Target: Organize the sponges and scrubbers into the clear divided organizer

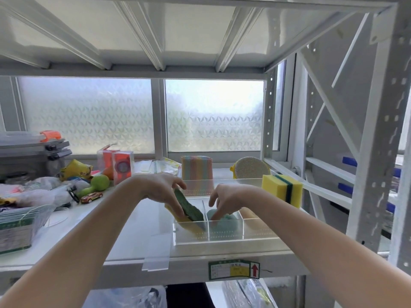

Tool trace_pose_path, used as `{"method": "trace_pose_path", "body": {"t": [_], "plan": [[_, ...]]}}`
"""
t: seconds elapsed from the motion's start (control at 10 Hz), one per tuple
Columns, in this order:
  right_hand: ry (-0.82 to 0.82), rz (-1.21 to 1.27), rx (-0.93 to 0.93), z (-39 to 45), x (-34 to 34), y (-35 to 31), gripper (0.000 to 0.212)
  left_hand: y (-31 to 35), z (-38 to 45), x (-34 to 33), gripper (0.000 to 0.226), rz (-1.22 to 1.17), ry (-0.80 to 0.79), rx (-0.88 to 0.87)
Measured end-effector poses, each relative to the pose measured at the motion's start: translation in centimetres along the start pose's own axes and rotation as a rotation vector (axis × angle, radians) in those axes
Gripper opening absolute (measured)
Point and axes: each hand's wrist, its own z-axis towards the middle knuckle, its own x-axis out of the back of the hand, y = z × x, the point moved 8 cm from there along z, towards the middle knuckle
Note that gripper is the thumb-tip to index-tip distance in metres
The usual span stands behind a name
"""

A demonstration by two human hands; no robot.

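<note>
A clear divided organizer stands on the white shelf near its front edge. My left hand grips a yellow sponge with a dark green scrub face, tilted into the organizer's left compartment. My right hand reaches into the middle compartment, its fingers on a teal scrubber. Behind the organizer stand a pastel striped sponge cloth and a round beige-and-yellow scrubber. A yellow sponge block with a green stripe sits at the right.
Clutter fills the shelf's left side: a green toy, a toy car, plastic bags, small clear boxes, a wire basket and grey cases. A metal rack post rises on the right. A frosted window lies behind.
</note>
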Motion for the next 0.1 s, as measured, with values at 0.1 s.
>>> {"method": "trace_pose_path", "body": {"t": [0.1], "plan": [[0.042, 0.002, -0.006, -0.49, 0.37, -0.14, 0.065, 0.27, -0.47, 0.01, 0.081, -0.034, 0.003, 0.006]]}}
